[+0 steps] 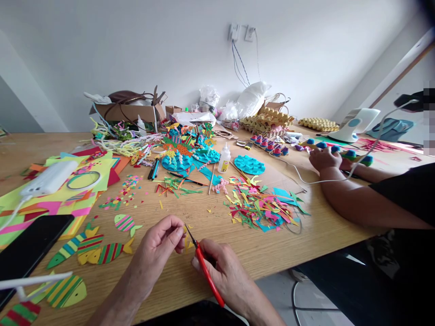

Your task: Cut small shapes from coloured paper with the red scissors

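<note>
Red-handled scissors (pixel 207 270) are gripped in my right hand (pixel 226 271), their dark, narrow blades pointing up and left. Close to the blade tips, my left hand (pixel 163 240) is closed with thumb and fingers pinched together; whatever is between them is too small to make out. Small yellow paper bits (pixel 188 244) show just beyond my fingertips. To the left of my hands lie several striped paper fish, among them a pink-and-green one (pixel 125 223), a red-and-green one (pixel 111 253) and a yellow-green one (pixel 68 290).
A heap of colourful paper scraps (pixel 265 210) spreads right of centre. Behind stand a glue bottle (pixel 224 158) and blue-painted egg-carton pieces (pixel 249 165). A black phone (pixel 34 249) and white power strip (pixel 50 179) lie left. A co-worker's arm (pixel 343 190) reaches in from the right.
</note>
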The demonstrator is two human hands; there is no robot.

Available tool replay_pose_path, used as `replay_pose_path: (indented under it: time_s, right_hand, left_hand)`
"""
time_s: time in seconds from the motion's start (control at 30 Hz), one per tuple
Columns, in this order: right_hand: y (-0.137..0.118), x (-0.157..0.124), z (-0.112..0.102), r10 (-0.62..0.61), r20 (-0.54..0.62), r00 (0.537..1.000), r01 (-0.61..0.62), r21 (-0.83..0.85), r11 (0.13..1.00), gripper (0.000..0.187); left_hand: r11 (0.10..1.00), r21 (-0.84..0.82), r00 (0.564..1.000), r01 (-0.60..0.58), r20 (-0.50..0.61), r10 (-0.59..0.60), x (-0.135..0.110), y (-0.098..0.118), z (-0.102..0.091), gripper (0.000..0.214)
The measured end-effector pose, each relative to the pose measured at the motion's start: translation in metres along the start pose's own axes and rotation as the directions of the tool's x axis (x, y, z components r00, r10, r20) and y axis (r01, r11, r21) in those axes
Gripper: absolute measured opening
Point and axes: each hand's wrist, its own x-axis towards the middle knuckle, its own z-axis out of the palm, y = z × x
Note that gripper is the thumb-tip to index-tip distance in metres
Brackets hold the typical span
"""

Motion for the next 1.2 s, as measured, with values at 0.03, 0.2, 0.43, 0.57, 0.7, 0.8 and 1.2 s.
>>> replay_pose_path:
  time_s: [0.03, 0.2, 0.43, 0.57, 0.7, 0.8, 1.2]
  right_hand:
    - [0.0000, 0.0000, 0.0000, -0.002, 0.002, 1.000, 0.002, 0.003, 1.000, 0.028]
    - [-0.0018, 0.0014, -0.0010, 0.001, 0.003, 1.000, -0.002, 0.026, 1.000, 0.028]
    - [-0.0020, 0.0018, 0.0001, 0.006, 0.000, 1.000, -0.006, 0.084, 0.996, 0.033]
    - [0.0001, 0.0011, 0.0018, 0.013, 0.000, 1.000, -0.013, 0.109, 0.994, 0.033]
    - [-0.0002, 0.0014, 0.0012, 0.028, -0.003, 1.000, -0.028, 0.109, 0.994, 0.033]
    - [-0.0006, 0.0017, 0.0002, 0.040, -0.005, 0.999, -0.039, 0.100, 0.994, 0.035]
    - [0.0014, 0.0004, -0.0004, 0.038, 0.020, 0.999, -0.039, 0.083, 0.996, 0.040]
  left_hand:
    - [1.000, 0.000, 1.000, -0.002, 0.006, 0.002, -0.0002, -0.0009, 0.0002, 0.015]
    - [1.000, -0.020, 1.000, 0.009, 0.022, -0.009, 0.0004, -0.0030, 0.0019, 0.014]
    - [0.999, -0.027, 1.000, 0.026, 0.017, -0.025, -0.0006, -0.0010, 0.0029, 0.013]
    - [0.999, -0.023, 0.999, 0.027, 0.019, -0.026, -0.0015, 0.0004, 0.0019, 0.013]
    - [0.999, -0.018, 1.000, 0.028, 0.008, -0.028, -0.0003, 0.0004, 0.0016, 0.013]
    - [1.000, -0.011, 1.000, 0.027, -0.003, -0.028, 0.0008, -0.0007, 0.0014, 0.012]
    - [0.999, -0.002, 0.999, 0.033, -0.022, -0.033, 0.0004, 0.0037, 0.0000, 0.014]
